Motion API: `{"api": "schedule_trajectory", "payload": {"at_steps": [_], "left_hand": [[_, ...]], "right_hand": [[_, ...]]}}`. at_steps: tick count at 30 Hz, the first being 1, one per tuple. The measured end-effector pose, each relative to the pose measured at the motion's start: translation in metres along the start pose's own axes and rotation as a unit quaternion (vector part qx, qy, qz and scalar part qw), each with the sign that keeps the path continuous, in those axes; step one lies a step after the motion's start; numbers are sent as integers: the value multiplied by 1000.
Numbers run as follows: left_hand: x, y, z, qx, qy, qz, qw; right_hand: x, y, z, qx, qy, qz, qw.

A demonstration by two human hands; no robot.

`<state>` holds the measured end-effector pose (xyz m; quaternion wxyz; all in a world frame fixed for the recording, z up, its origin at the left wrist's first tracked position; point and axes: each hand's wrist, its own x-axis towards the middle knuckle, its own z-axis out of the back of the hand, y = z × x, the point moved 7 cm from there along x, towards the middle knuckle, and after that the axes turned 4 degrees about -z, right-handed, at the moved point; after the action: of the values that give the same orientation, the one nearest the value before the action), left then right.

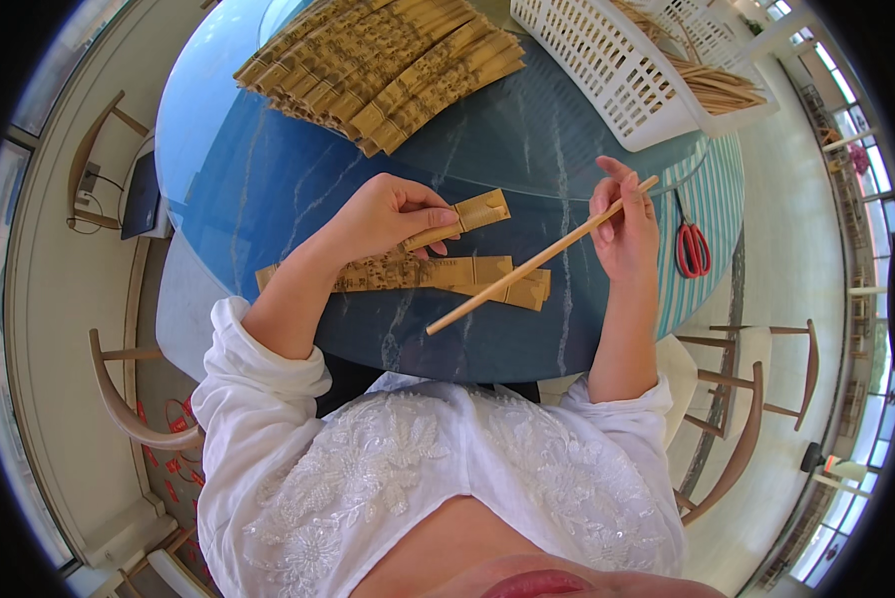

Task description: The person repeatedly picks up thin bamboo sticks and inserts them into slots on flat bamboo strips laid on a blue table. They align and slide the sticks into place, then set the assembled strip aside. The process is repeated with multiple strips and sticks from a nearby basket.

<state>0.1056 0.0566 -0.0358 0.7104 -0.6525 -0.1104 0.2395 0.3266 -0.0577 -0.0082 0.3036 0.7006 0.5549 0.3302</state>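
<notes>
Pinched between the thumb and fingers of my left hand (398, 211) is a flat gold paper chopstick sleeve (484, 209), its end pointing right. My right hand (625, 227) grips light wooden chopsticks (517, 274) near their upper end. They slant down to the left in front of me; whether it is one stick or a pair pressed together, I cannot tell. Below my left hand, a few more gold sleeves (393, 274) lie overlapping on the table, partly hidden by my forearm. The held sleeve and the chopsticks are apart.
A large stack of gold sleeves (368, 65) lies at the far left of the round blue table (348, 334). At the far right stands a white perforated basket (607, 75) with loose chopsticks (717, 85). Red-handled scissors (693, 249) rest near the right edge. Wooden-armed chairs (732, 448) surround the table.
</notes>
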Motion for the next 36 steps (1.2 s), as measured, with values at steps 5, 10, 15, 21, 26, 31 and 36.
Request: {"api": "schedule_trajectory", "payload": {"at_steps": [5, 10, 15, 21, 26, 31, 36], "left_hand": [[-3, 1, 4, -31, -6, 12, 999], [-3, 0, 5, -31, -2, 6, 1000], [-3, 2, 3, -20, 4, 12, 1000], [-3, 1, 2, -21, 14, 7, 1000], [-3, 3, 0, -30, 25, -2, 999], [-4, 3, -3, -30, 35, 3, 999], [-5, 3, -3, -31, 35, 7, 999]], "right_hand": [[-12, 42, 28, -50, -151, 226, 961], [-25, 65, 34, -72, -159, 311, 934], [-23, 62, 31, -102, -185, 307, 928], [-22, 60, 29, -128, -186, 298, 928], [-22, 60, 29, -135, -198, 298, 924], [-16, 52, 25, -145, -176, 258, 939], [-8, 29, 15, -142, -133, 190, 962]]}}
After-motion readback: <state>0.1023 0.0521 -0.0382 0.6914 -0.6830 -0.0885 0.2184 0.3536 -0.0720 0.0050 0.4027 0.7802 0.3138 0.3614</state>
